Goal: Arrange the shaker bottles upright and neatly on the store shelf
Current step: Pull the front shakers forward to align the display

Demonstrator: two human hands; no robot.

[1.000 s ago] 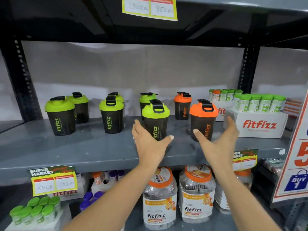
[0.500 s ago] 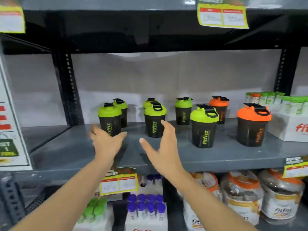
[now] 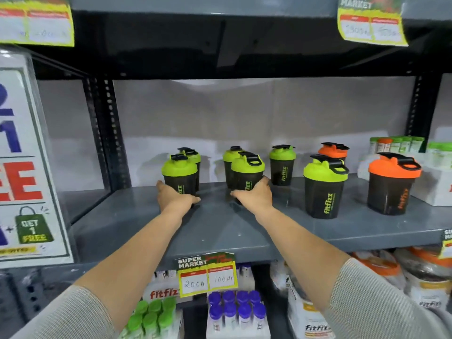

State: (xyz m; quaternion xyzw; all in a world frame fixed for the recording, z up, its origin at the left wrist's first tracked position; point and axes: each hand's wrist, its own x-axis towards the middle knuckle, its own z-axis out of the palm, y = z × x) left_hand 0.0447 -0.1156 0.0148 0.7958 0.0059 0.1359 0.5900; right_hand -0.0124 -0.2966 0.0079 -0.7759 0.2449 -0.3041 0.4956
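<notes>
Because each of your hands cups the base of a green-lidded shaker, left hand (image 3: pixel 175 198) on the leftmost front bottle (image 3: pixel 180 176) and right hand (image 3: pixel 254 195) on its neighbour (image 3: pixel 247 176), both upright on the grey shelf (image 3: pixel 220 228), you seem to be squaring them into line.

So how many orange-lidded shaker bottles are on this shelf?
2. One front orange-lidded shaker stands near the shelf's right end, beside the white box; the rear orange-lidded shaker stands behind the green-lidded shaker. None looks hidden, though the frame cuts off the right.
</notes>
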